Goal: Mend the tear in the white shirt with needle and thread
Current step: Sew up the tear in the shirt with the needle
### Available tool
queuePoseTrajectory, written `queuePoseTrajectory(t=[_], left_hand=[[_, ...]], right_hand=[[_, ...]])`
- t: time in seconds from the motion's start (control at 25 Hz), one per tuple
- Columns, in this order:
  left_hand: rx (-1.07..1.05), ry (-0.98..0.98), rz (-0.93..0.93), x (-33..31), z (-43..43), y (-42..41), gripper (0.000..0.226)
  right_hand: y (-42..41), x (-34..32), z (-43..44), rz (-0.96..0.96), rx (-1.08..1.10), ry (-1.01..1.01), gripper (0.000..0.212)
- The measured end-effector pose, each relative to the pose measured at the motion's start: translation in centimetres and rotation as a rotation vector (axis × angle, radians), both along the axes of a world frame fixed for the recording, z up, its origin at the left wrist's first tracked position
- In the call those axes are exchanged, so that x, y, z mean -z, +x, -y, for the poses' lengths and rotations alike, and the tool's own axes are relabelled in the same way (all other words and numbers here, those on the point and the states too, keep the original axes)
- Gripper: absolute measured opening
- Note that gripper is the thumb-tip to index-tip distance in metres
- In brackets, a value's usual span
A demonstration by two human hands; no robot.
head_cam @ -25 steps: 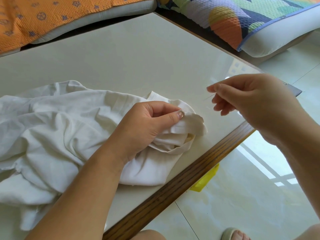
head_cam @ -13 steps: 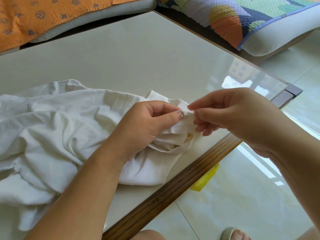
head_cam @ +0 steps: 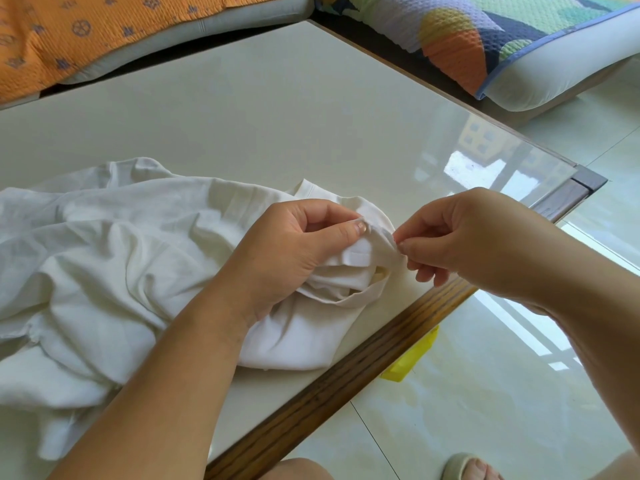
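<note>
Head view: right hand [head_cam: 485, 244] back at shirt [head_cam: 104, 258], pinching shut, needle unseen; left hand [head_cam: 294, 251] gripping fold, next stitch probably

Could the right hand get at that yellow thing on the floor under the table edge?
Probably yes: the right hand is off the table's near edge, the yellow thing sticks out below it, nothing between. But its fingertips are pinched at the white shirt.

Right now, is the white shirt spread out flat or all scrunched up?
Scrunched up. The white shirt lies in rumpled folds on the table, one edge pinched by the left hand.
</note>
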State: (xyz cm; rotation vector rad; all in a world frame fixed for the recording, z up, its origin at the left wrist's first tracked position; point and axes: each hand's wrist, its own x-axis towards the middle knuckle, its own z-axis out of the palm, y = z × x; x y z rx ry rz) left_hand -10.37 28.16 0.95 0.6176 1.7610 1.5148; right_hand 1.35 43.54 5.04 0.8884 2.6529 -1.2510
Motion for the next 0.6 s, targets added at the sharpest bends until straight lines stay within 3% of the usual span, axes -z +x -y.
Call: queuePoseTrajectory(t=[0.16,0.32,0.44,0.6], left_hand=[[0.004,-0.009,-0.006,0.0,0.0,0.0,0.014],[0.015,-0.013,-0.004,-0.1,0.1,0.0,0.014],[0.016,-0.005,-0.007,-0.1,0.0,0.0,0.012],[0.029,-0.013,-0.027,-0.1,0.1,0.0,0.01]], right_hand=[[0.1,0.0,-0.6,-0.084,0.08,0.097,0.014],[0.3,-1.0,0.6,-0.345,0.086,-0.185,0.01],[0.2,-0.4,1.8,-0.328,-0.016,-0.325,0.009],[-0.1,0.4,1.5,-0.271,-0.025,-0.304,0.019]])
